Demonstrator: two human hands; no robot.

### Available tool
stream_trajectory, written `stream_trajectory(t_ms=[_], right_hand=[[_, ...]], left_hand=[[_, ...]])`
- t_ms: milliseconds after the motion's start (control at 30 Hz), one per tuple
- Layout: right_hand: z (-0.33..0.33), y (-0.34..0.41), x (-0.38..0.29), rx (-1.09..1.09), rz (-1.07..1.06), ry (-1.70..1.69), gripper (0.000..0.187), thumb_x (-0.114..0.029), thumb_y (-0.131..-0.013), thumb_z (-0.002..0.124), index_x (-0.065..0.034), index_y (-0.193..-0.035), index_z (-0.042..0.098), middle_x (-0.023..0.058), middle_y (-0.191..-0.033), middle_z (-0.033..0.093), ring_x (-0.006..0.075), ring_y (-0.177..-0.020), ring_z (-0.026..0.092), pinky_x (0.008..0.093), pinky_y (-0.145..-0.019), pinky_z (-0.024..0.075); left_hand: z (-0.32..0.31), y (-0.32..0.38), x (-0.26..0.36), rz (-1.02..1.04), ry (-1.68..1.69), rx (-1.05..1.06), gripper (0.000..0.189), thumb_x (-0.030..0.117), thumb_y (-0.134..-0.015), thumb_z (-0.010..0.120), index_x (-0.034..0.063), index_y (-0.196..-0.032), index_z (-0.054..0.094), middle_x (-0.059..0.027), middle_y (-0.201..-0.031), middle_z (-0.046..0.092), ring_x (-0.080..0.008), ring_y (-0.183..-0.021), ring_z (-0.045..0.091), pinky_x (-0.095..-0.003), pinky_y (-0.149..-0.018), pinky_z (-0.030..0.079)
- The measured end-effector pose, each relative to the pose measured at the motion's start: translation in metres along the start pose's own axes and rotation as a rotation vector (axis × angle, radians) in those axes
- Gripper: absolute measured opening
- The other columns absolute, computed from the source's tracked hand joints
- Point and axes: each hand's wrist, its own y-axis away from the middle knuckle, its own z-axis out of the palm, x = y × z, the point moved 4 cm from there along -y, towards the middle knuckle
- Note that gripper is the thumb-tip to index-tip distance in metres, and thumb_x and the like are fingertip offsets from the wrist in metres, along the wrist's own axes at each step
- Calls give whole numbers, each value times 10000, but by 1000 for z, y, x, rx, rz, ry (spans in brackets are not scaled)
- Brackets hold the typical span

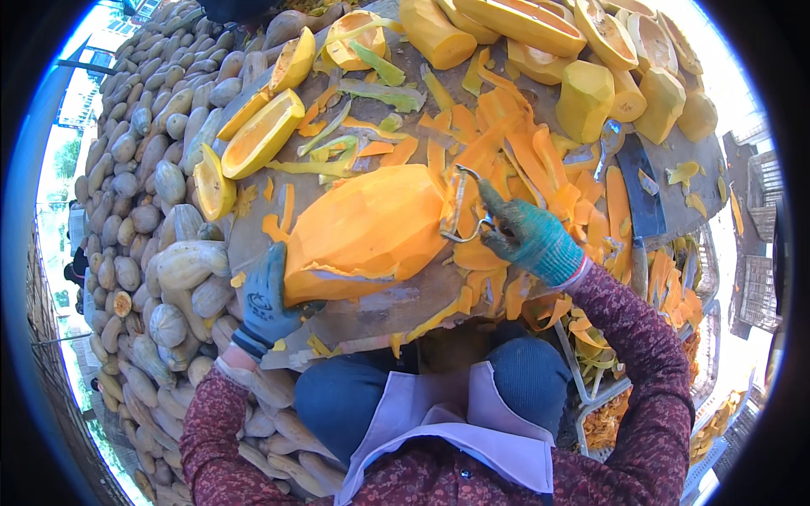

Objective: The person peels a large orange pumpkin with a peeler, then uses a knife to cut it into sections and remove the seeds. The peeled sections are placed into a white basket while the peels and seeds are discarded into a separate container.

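My left hand (271, 297), in a blue-grey work glove, grips the left end of a large peeled orange squash (367, 231) that lies on the board. Its lower edge has a ragged cut rim. My right hand (528, 231), in a stained green knit glove, holds a metal-framed peeler (457, 203) by the squash's right end. Orange peel strips (506, 139) are heaped behind and around my right hand. A spoon (609, 142) and a wide dark blade (640, 183) lie on the right part of the board.
The work board (405, 310) spans my knees' far side. Halved yellow squashes (264, 134) lie at its left, and peeled pieces (585, 101) are stacked at the back right. A big pile of unpeeled squashes (190, 265) fills the left. Crates with peel and pulp (604, 420) stand at the lower right.
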Motion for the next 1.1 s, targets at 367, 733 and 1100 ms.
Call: stream_trajectory(t_ms=[367,733,1100], right_hand=[[-42,-42,-2,108,284,107,598,-401,-922,571,-61,-1390,422,217,-873,666,382,-845,657,466,-689,511],[-22,-66,15,-84,376,300,312,-270,-909,532,-55,-992,742,192,-1054,702,350,-965,682,455,-839,534],[-53,223,37,-69,612,407,446,-362,-917,541,16,-1152,542,240,-826,670,413,-808,665,504,-727,513]], left_hand=[[2,-20,9,-215,227,122,1074,392,-675,854,-33,-1485,291,-252,-1272,562,-397,-1108,600,-437,-949,483],[8,-21,10,-310,198,168,1029,358,-737,823,17,-1515,243,-248,-1295,577,-371,-1135,612,-412,-955,497],[11,-31,-35,-196,444,6,1061,422,-735,828,16,-1525,247,-258,-1384,514,-366,-1232,555,-412,-1015,452]])
